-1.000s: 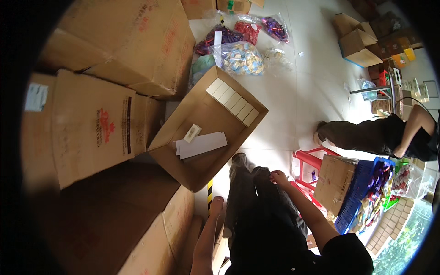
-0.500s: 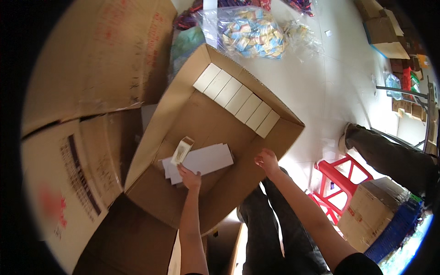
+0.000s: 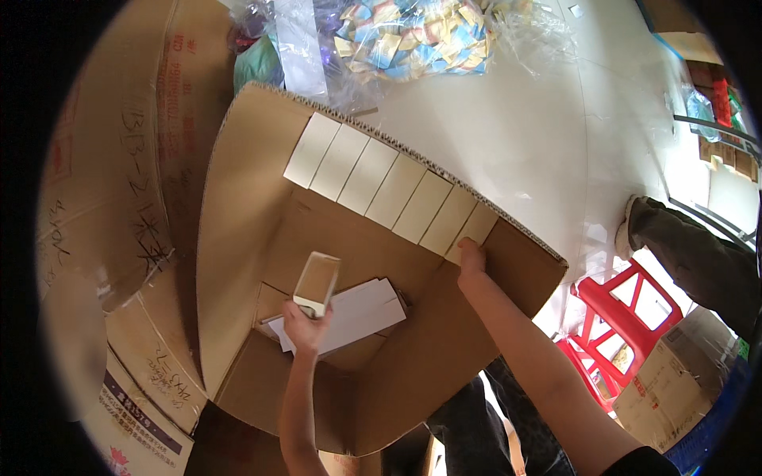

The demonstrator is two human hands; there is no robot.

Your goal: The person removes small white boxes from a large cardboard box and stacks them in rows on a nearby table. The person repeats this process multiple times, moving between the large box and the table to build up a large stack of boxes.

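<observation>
Inside a large open cardboard carton [image 3: 238, 198], my left hand [image 3: 305, 329] is closed around the lower end of a small white box [image 3: 319, 284]. That box is tilted, and its brownish inside shows. Along the carton's far wall stands a tight row of several white boxes [image 3: 382, 186]. At the right end of this row my right hand [image 3: 473, 259] is closed, its bent fingers against the near edge of the last white box [image 3: 479, 225]; the fingertips are partly hidden. Beneath my left hand, flat white card pieces [image 3: 361, 317] lie on the carton floor.
Big cardboard boxes [image 3: 135, 238] crowd the left side. Beyond the carton lies a clear plastic bag of small colourful packets [image 3: 413, 36]. To the right are a red plastic stool [image 3: 627, 313], another cardboard box [image 3: 675, 373] and a person's leg [image 3: 690, 246].
My left hand has lifted and tipped the small box. My right hand has moved up against the end of the row. The view has come closer to the carton.
</observation>
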